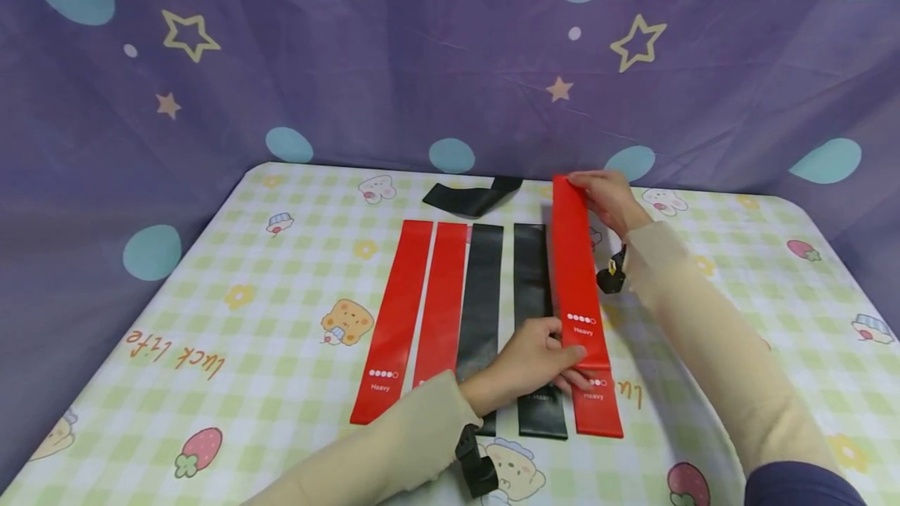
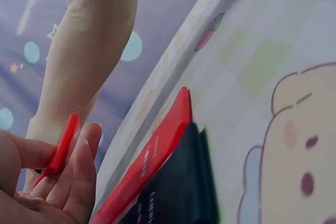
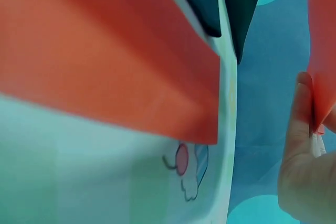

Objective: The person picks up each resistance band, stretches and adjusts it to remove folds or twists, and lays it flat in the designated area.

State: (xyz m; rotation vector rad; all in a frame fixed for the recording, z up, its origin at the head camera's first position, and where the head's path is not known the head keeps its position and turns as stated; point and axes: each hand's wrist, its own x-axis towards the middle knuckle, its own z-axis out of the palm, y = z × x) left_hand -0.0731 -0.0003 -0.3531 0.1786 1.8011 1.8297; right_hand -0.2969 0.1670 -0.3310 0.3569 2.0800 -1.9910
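Both hands hold a red exercise band marked "Heavy", stretched out lengthwise above another red band that lies on the table. My right hand pinches its far end. Close to the printed label, my left hand pinches the near end between thumb and fingers; the left wrist view shows that held end edge-on. From the right wrist view, the lying red band is below and apart from the raised one. Just left of them lies a black band, partly covered by the left hand.
Further left, a black band and two red bands, the inner and the outer, lie side by side. A bent black band sits near the back edge. The checked tablecloth meets a purple curtain behind.
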